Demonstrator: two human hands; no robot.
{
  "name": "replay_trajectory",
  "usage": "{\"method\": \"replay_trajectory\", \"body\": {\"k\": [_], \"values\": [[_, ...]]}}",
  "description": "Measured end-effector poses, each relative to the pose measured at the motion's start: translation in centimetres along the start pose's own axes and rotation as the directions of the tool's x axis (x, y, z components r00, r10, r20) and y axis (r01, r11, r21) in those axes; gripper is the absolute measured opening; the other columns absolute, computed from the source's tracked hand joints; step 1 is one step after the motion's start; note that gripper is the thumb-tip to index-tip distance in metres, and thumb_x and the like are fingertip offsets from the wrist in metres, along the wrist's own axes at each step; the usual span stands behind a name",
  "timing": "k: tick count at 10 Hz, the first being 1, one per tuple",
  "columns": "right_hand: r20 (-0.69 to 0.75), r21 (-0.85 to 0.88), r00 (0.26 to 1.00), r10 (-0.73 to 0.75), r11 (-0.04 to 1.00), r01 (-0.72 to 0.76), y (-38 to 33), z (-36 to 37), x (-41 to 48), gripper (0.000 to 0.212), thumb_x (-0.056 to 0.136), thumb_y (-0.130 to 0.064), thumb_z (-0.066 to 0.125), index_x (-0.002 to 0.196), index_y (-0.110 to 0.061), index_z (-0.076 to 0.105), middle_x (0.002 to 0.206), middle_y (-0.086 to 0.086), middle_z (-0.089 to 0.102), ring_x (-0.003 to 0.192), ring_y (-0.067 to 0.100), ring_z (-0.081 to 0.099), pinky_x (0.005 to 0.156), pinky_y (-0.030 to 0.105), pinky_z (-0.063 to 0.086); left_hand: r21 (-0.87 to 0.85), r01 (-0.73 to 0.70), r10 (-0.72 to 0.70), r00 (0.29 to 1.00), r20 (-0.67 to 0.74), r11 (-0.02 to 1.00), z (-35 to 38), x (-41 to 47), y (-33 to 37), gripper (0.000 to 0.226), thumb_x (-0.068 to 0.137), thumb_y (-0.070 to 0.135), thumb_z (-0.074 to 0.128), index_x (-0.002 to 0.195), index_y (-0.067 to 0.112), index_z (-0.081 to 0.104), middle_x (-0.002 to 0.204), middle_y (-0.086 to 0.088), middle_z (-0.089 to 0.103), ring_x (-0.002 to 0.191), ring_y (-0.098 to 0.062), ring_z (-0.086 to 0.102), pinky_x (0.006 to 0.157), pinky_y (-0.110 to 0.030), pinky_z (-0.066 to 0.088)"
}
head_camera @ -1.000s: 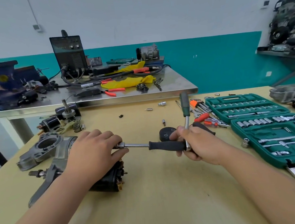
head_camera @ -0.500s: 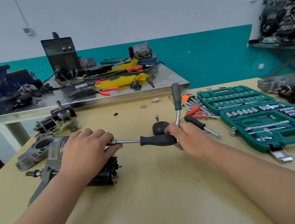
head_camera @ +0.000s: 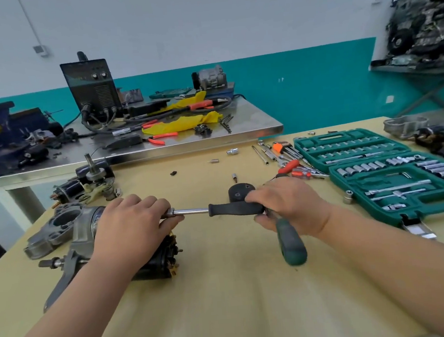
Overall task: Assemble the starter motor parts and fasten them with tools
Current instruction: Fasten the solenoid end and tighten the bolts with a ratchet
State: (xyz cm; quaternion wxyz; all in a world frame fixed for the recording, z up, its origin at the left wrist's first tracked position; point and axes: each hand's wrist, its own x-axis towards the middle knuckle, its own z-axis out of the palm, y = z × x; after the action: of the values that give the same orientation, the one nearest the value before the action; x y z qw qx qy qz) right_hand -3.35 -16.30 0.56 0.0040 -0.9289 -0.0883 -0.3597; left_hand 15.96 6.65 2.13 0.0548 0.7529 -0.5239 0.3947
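Right grip (head_camera: pixel 291 205) clenches driver (head_camera: pixel 232 208) handle, shaft level, pointing left; left grip (head_camera: pixel 132 224) clasps starter motor (head_camera: pixel 159 262)

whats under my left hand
The left hand holds the dark starter motor, whose end shows below the fingers. The tip of the driver and any fastener are covered.

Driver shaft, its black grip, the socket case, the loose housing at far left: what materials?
The driver shaft shines mirror-bright: looks like chromed steel. The black grip is matte and dull: probably rubber or plastic. The socket case is even green with moulded recesses: looks like plastic. The loose housing is dull grey, rough-surfaced: likely cast aluminium, unconfirmed.
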Motion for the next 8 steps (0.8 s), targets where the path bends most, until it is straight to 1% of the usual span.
{"method": "replay_trajectory", "body": {"k": [1, 2, 3, 4, 5, 6, 7, 8], "values": [[0.318, 0.534, 0.749, 0.582, 0.543, -0.648, -0.9, 0.0, 1.9, 0.036, 0.095, -0.040, 0.036, 0.091, -0.015, 0.062, 0.057, 0.008, 0.052, 0.046, 0.022, 0.044, 0.045, 0.035, 0.042, 0.016, 0.022, -0.022, 1.000, 0.020, 1.000, -0.1, -0.1, 0.0, 0.053, 0.084, 0.057, 0.032, 0.075, 0.022, 0.069, 0.060, 0.006, 0.062, 0.057, -0.025, 0.056, 0.058, -0.031, 0.043], [0.695, 0.503, 0.337, 0.635, -0.095, -0.859, -1.2, 0.2, 3.1, 0.038, 0.096, -0.043, 0.034, 0.087, -0.015, 0.058, 0.050, 0.002, 0.035, 0.036, 0.017, 0.025, 0.037, 0.021, 0.021, 0.016, 0.034, -0.034, 0.999, 0.021, 0.999, -0.1, 0.0, 0.0, 0.052, 0.084, 0.058, 0.030, 0.076, 0.024, 0.069, 0.062, 0.008, 0.062, 0.058, -0.023, 0.056, 0.058, -0.030, 0.043], [0.131, 0.335, 0.897, 0.423, 0.833, -0.441, -1.6, -0.6, 1.5, 0.030, 0.093, -0.038, 0.041, 0.095, -0.017, 0.063, 0.068, 0.004, 0.059, 0.054, 0.014, 0.054, 0.051, 0.027, 0.043, 0.038, 0.014, -0.014, 1.000, -0.004, 0.999, 0.0, 0.0, -0.2, 0.049, 0.086, 0.056, 0.033, 0.075, 0.023, 0.068, 0.060, 0.007, 0.060, 0.056, -0.023, 0.055, 0.056, -0.029, 0.042], [0.019, -0.005, 0.998, -0.060, 0.998, 0.060, -0.7, -0.6, 0.5, 0.030, 0.087, -0.032, 0.047, 0.102, -0.009, 0.061, 0.072, 0.001, 0.064, 0.058, 0.011, 0.055, 0.053, 0.028, 0.049, 0.049, 0.014, -0.014, 1.000, -0.009, 0.999, 0.1, -0.3, -0.2, 0.034, 0.087, 0.051, 0.058, 0.074, 0.022, 0.068, 0.059, 0.006, 0.060, 0.055, -0.024, 0.055, 0.056, -0.030, 0.042], [0.043, 0.353, 0.926, 0.374, 0.862, -0.365, -2.0, -0.2, 1.4, 0.036, 0.089, -0.042, 0.035, 0.094, -0.022, 0.064, 0.074, -0.005, 0.062, 0.066, 0.003, 0.053, 0.060, 0.017, 0.043, 0.044, 0.051, -0.050, 0.999, -0.012, 0.998, 0.0, -0.4, 0.0, 0.028, 0.082, 0.048, 0.069, 0.073, 0.021, 0.068, 0.059, 0.006, 0.061, 0.055, -0.024, 0.056, 0.056, -0.031, 0.041], [0.133, 0.476, 0.811, 0.570, 0.681, -0.556, -2.3, 0.9, 1.7, 0.033, 0.093, -0.038, 0.037, 0.080, -0.028, 0.065, 0.069, -0.002, 0.059, 0.068, 0.005, 0.052, 0.058, 0.019, 0.037, 0.018, 0.055, -0.055, 0.998, -0.025, 0.998, -0.1, -0.3, 0.2, 0.028, 0.080, 0.050, 0.067, 0.074, 0.022, 0.068, 0.061, 0.006, 0.063, 0.058, -0.023, 0.058, 0.059, -0.032, 0.041], [0.138, 0.383, 0.841, 0.524, 0.755, -0.533, -2.3, 0.7, 1.6, 0.027, 0.098, -0.025, 0.042, 0.085, -0.031, 0.064, 0.072, -0.014, 0.059, 0.071, -0.001, 0.053, 0.058, 0.018, 0.037, 0.026, 0.082, -0.080, 0.994, -0.071, 0.996, -0.5, -0.9, 0.3, 0.033, 0.086, 0.051, 0.060, 0.076, 0.021, 0.068, 0.063, 0.005, 0.063, 0.060, -0.023, 0.058, 0.061, -0.033, 0.043], [0.069, 0.379, 0.889, 0.452, 0.813, -0.442, -2.8, 0.6, 1.3, 0.023, 0.095, -0.020, 0.044, 0.095, -0.028, 0.066, 0.073, -0.023, 0.057, 0.074, -0.006, 0.056, 0.057, 0.007, 0.036, 0.062, 0.116, -0.109, 0.987, -0.117, 0.991, -0.7, -2.0, 0.7, 0.038, 0.090, 0.050, 0.049, 0.079, 0.019, 0.068, 0.065, 0.003, 0.063, 0.061, -0.024, 0.057, 0.064, -0.035, 0.044]]}}
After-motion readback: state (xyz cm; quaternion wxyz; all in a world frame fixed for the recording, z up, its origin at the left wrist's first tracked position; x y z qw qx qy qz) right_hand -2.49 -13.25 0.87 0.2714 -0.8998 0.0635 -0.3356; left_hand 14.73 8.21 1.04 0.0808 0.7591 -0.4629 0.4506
